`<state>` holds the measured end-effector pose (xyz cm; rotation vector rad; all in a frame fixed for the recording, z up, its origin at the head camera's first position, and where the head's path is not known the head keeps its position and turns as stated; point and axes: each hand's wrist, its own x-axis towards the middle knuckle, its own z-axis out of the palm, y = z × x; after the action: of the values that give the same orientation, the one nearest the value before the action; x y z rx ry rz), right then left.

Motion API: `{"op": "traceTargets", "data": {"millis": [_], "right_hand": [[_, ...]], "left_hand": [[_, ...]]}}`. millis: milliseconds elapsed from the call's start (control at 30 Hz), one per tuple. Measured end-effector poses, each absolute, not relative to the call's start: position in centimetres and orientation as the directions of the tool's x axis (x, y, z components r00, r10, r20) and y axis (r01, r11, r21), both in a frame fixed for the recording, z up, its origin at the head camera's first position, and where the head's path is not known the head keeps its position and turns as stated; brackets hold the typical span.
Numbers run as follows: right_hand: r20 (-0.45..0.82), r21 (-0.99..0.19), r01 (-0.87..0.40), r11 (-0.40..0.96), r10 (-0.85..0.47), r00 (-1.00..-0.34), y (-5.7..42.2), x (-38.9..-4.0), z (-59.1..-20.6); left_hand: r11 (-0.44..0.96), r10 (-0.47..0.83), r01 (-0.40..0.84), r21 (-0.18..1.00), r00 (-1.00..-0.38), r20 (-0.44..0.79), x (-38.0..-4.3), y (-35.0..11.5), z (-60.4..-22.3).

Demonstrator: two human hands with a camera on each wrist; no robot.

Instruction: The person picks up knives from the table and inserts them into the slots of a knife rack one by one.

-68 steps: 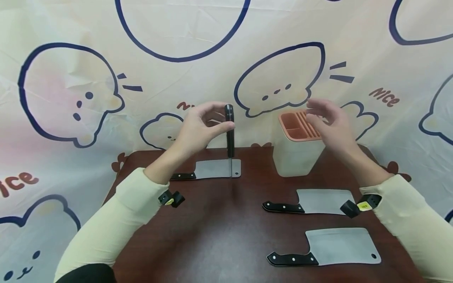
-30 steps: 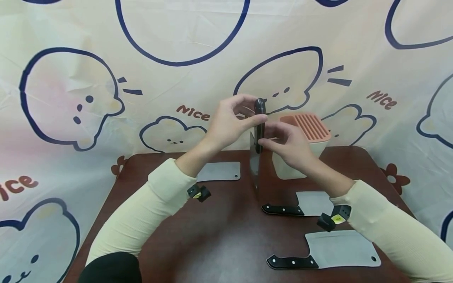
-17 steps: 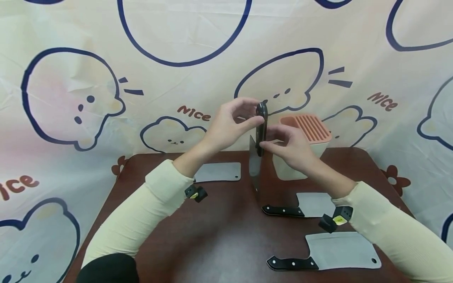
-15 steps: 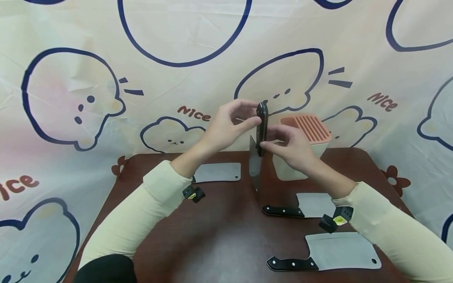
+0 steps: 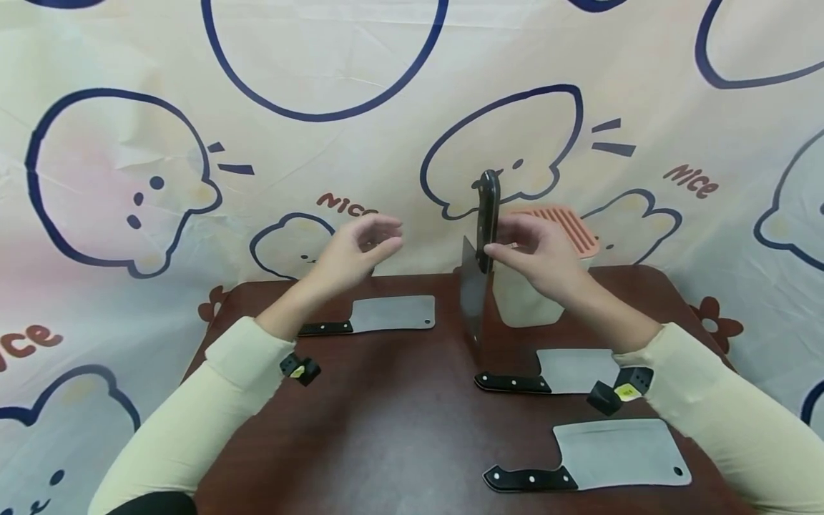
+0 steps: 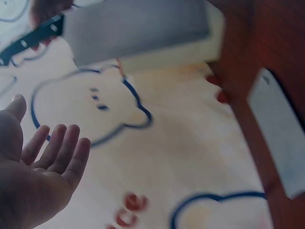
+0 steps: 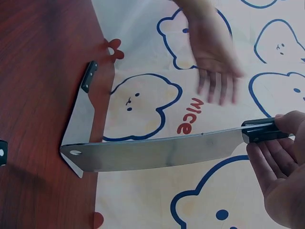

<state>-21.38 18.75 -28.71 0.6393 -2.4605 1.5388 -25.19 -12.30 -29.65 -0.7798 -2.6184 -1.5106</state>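
Note:
My right hand (image 5: 543,257) pinches the black handle of a cleaver (image 5: 473,290), held upright with its handle at the top and its blade pointing down. In the right wrist view, thumb and fingers grip that handle near the blade (image 7: 162,152). My left hand (image 5: 354,254) is off to the left of the cleaver, fingers relaxed, holding nothing; the left wrist view shows its palm (image 6: 43,186) and spread fingers. Just behind the right hand stands a cream knife block (image 5: 524,304) with a slotted orange top (image 5: 569,222), partly hidden by that hand.
A smaller cleaver (image 5: 393,313) lies on the brown table (image 5: 386,429) toward the back. Two more lie at the right: one cleaver (image 5: 573,370) partly under the right wrist in view, and a larger cleaver (image 5: 621,454) nearer. A patterned cloth (image 5: 360,157) hangs behind.
The left hand carried the cleaver rightward, and the right hand took hold of its handle. The left hand has since let go and moved back left; the right hand holds it alone.

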Motion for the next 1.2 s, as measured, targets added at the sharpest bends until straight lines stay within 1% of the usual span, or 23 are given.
{"op": "traceTargets", "data": {"millis": [133, 300, 467, 700, 867, 1000, 1200], "right_hand": [[0.358, -0.795, -0.433, 0.425, -0.247, -0.9, 19.2, -21.4, -28.2], [0.323, -0.8, -0.381, 0.464, -0.202, -0.925, 19.9, -21.3, -27.4], [0.297, -0.835, -0.342, 0.432, -0.169, -0.94, 20.3, -21.2, -26.1], [0.318, -0.853, -0.339, 0.396, -0.122, -0.94, 21.3, -21.5, -23.6], [0.34, -0.838, -0.345, 0.423, -0.089, -0.936, 22.1, -21.3, -22.0], [0.356, -0.835, -0.354, 0.421, -0.077, -0.931, 22.9, -21.3, -20.7], [0.373, -0.862, -0.363, 0.354, -0.042, -0.927, 24.3, -21.6, -19.1]], "left_hand": [[0.462, 0.376, 0.371, 0.806, -0.904, 0.201, -25.5, -15.1, -31.6], [0.484, 0.353, 0.343, 0.805, -0.918, 0.179, -25.8, -17.6, -33.6], [0.546, 0.341, 0.316, 0.776, -0.93, 0.139, -25.5, -20.0, -35.5], [0.65, 0.324, 0.303, 0.697, -0.94, 0.107, -24.9, -22.8, -37.9], [0.712, 0.293, 0.258, 0.653, -0.954, 0.057, -24.6, -24.5, -39.5], [0.738, 0.28, 0.233, 0.633, -0.959, 0.027, -24.3, -25.4, -40.9], [0.758, 0.302, 0.238, 0.607, -0.953, -0.003, -24.1, -25.8, -42.8]]}}
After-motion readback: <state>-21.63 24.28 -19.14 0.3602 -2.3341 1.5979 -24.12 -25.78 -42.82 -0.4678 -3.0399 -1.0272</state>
